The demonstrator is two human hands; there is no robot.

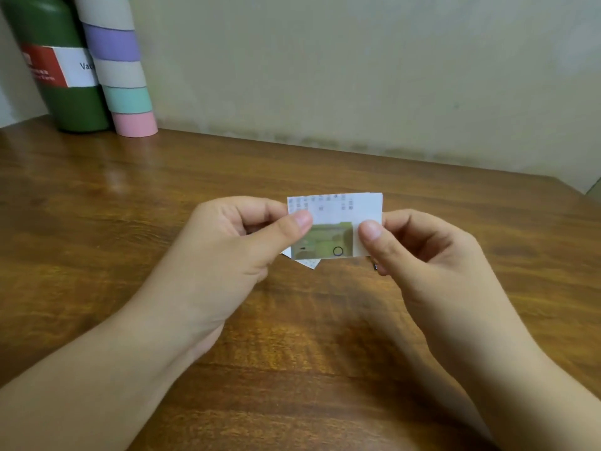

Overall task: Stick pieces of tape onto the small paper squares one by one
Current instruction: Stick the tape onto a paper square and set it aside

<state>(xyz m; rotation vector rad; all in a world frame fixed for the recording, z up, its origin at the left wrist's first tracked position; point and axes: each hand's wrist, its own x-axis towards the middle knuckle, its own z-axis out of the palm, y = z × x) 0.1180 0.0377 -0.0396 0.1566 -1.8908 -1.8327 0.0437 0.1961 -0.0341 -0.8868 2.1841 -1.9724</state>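
Standing at the far left of the bench [97,196], a green bottle [55,60] labelled "Vac…" touches a stack of tape rolls [120,66]. Nearer, the left hand [227,255] pinches the printed paper square [335,226] by its left edge, fingers curled; the right hand [419,252] pinches its right edge likewise.

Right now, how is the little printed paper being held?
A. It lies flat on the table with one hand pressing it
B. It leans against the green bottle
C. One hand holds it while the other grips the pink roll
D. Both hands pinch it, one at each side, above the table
D: the left hand and the right hand each pinch a side edge of the paper between thumb and fingers, above the wooden table.
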